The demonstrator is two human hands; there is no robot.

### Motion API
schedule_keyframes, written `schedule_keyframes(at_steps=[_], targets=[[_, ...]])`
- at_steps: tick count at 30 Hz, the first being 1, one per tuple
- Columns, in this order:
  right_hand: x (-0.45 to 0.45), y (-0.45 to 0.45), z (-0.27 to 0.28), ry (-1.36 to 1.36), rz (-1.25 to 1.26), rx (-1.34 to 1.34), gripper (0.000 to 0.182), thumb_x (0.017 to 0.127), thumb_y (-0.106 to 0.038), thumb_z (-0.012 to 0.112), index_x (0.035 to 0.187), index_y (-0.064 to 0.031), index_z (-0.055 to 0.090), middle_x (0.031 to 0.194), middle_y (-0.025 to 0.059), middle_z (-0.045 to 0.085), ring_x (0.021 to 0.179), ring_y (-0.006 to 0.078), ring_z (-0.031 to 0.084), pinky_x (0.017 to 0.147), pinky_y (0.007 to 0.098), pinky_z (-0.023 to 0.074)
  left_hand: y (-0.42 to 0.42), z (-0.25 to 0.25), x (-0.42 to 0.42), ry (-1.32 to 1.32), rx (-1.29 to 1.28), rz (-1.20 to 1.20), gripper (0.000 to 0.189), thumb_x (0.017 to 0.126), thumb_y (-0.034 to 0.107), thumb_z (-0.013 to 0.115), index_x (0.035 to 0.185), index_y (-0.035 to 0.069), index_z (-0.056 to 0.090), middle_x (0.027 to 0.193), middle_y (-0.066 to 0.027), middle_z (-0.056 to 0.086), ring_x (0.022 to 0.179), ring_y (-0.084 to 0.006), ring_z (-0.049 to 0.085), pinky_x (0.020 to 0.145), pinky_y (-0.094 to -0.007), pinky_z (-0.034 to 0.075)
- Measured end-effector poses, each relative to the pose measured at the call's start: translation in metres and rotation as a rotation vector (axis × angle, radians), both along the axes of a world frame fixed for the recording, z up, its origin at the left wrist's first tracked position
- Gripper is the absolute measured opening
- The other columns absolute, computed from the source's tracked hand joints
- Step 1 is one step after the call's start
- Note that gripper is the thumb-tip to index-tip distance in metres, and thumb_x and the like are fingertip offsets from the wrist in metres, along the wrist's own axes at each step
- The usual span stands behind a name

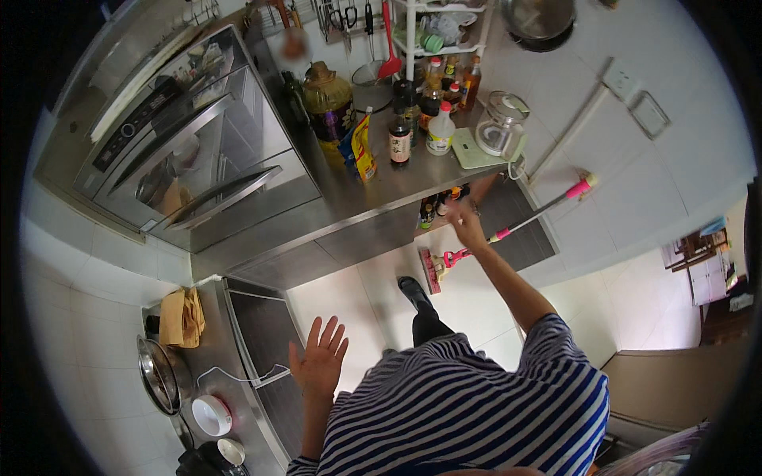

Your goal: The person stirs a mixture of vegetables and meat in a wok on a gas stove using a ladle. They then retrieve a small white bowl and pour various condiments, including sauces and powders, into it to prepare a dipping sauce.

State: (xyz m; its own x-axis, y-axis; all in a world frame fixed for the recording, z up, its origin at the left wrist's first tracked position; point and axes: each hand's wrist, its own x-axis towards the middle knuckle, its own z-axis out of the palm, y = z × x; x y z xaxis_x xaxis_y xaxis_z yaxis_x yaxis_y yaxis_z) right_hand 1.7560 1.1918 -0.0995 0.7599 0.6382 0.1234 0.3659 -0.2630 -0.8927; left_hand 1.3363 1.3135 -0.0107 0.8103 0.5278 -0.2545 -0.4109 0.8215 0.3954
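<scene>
My left hand (pixel 319 360) hangs palm up with its fingers spread, holding nothing, beside the dark front of the left-hand counter. My right hand (pixel 465 225) reaches forward before an opened lower cabinet; motion blurs it, but its fingers look apart and I see nothing held. Behind that hand, several dark bottles (pixel 427 214) stand inside the cabinet, partly hidden. To the right, the dark cabinet door (pixel 518 220) is swung out. A mop (pixel 536 211) with pink grips leans on the wall past my right forearm, its sponge head (pixel 430 271) on the floor.
Along the steel countertop (pixel 387 190) stand a soy sauce bottle (pixel 400 143), a large oil jug (pixel 326 101), a yellow pouch (pixel 363 152) and a glass kettle (pixel 500 125). A built-in appliance (pixel 196 143) rises at left. A steel pot (pixel 161 375) and white bowl (pixel 212 415) sit lower left.
</scene>
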Motion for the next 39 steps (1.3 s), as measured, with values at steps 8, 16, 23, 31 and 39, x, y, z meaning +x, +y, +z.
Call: schedule_keyframes(at_steps=[8,16,23,31,39], targets=[[0.144,0.184,-0.027,-0.057,-0.183,0.209,0.047,0.088,-0.018,0.059,0.128,-0.0010,0.044,0.131,0.0128,0.046,0.118,0.0214,0.045,0.098,0.0342,0.0353,0.006,-0.002,0.097,0.256,-0.239,0.319,0.059,0.089,0.048,0.039,0.129,0.005,0.045,0.131,-0.0173,0.047,0.122,-0.0301,0.043,0.103,-0.0437,0.033],[0.214,0.248,-0.078,0.090,-0.433,0.454,0.054,0.088,-0.022,0.056,0.132,0.0014,0.036,0.134,0.0210,0.037,0.125,0.0334,0.037,0.102,0.0416,0.0313,0.012,-0.007,0.152,0.330,-0.241,0.350,0.060,0.086,0.046,0.047,0.128,0.004,0.046,0.130,-0.0181,0.048,0.123,-0.0322,0.042,0.102,-0.0464,0.034],[0.260,0.273,-0.051,0.042,-0.166,0.101,0.066,0.073,0.001,0.065,0.131,-0.0021,0.036,0.128,0.0147,0.047,0.117,0.0240,0.047,0.097,0.0364,0.0380,0.024,-0.020,0.158,0.318,-0.243,0.396,0.056,0.087,0.043,0.047,0.127,0.004,0.047,0.130,-0.0166,0.049,0.122,-0.0319,0.043,0.102,-0.0469,0.034],[0.253,0.261,0.048,-0.120,-0.213,0.382,0.063,0.066,-0.016,0.081,0.117,-0.0031,0.047,0.106,0.0110,0.061,0.097,0.0224,0.059,0.083,0.0350,0.0462,0.005,-0.016,0.157,0.358,-0.228,0.440,0.052,0.086,0.042,0.050,0.125,0.007,0.050,0.128,-0.0161,0.050,0.121,-0.0301,0.044,0.101,-0.0448,0.034],[0.130,0.225,0.252,0.017,0.830,0.861,0.065,0.064,-0.036,0.081,0.108,0.0006,0.051,0.102,0.0128,0.057,0.086,0.0249,0.061,0.079,0.0369,0.0499,0.000,0.031,0.111,0.500,0.410,0.599,0.029,0.090,0.027,0.055,0.108,0.004,0.057,0.101,-0.0085,0.062,0.097,-0.0203,0.056,0.090,-0.0338,0.041]])
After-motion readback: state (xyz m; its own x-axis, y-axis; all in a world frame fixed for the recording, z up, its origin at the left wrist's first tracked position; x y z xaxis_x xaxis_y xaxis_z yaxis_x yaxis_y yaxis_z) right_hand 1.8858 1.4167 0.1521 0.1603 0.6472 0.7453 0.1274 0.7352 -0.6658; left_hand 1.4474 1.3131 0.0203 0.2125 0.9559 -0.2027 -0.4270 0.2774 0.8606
